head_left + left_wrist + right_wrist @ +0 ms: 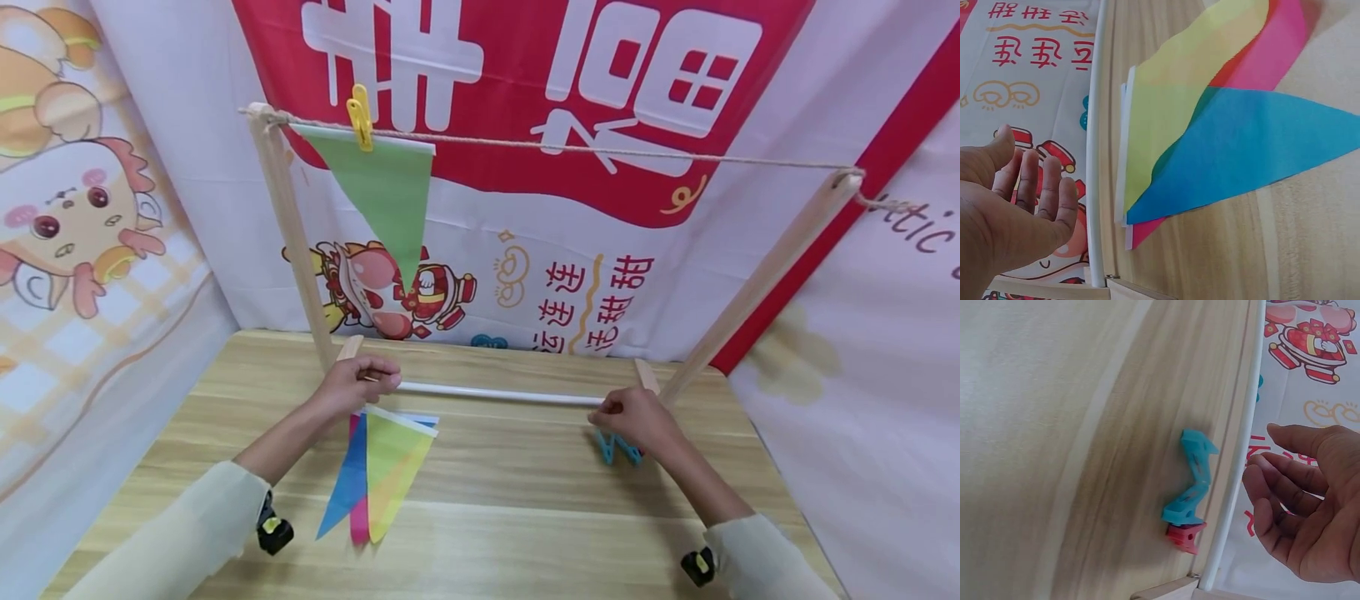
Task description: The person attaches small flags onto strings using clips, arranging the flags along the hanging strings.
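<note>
My left hand hovers by the left end of a white rod, fingers relaxed; the left wrist view shows nothing in it. Over the rod's right end is my right hand, its fingers loosely bent with a gap to the thumb, holding nothing. Yellow, blue and pink pennant flags overlap on the table near the left hand. Teal clothespins and a red clothespin lie beside the right hand. A green pennant hangs from twine under a yellow clothespin.
Two wooden posts, left and right, carry the twine across the back of the wooden table. Printed cloth hangs behind and at both sides.
</note>
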`<state>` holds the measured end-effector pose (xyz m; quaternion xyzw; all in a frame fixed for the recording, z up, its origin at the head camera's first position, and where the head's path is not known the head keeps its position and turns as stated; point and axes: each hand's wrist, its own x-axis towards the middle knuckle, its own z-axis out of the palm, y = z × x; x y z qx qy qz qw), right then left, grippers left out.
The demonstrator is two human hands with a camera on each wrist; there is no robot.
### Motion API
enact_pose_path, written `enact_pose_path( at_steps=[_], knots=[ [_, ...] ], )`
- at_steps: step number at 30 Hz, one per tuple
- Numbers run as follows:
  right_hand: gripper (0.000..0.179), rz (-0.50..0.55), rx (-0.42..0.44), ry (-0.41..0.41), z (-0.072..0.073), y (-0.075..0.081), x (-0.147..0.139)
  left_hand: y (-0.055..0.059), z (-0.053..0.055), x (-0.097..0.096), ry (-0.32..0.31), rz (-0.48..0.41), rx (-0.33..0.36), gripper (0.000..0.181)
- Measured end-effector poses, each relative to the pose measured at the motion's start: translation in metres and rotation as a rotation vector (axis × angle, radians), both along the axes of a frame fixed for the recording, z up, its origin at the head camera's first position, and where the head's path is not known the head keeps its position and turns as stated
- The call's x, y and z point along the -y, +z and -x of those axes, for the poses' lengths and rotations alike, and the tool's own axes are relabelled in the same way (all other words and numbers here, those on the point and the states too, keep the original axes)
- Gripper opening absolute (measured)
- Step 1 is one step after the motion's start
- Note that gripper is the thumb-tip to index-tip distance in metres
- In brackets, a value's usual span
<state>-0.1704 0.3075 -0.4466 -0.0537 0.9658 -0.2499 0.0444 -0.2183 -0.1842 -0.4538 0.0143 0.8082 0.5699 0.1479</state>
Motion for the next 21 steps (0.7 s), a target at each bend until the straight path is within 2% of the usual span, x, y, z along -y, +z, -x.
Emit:
enact_pose_path(
  at_steps=[14,17,21],
  knots=[
    [0.029,-0.047,0.051,-0.026,-0.008,-0.007,-0.009,-0.015,-0.002,0.005,-0.009,0.038,-0.029,0.035],
    [0.029,-0.061,0.063,-0.039,-0.009,-0.007,-0.01,-0.019,-0.003,0.007,-0.029,0.051,-0.052,0.031],
    [0.03,-0.072,0.084,-0.067,-0.01,-0.006,-0.011,-0.025,-0.002,0.009,-0.055,0.115,-0.1,0.025]
  ],
)
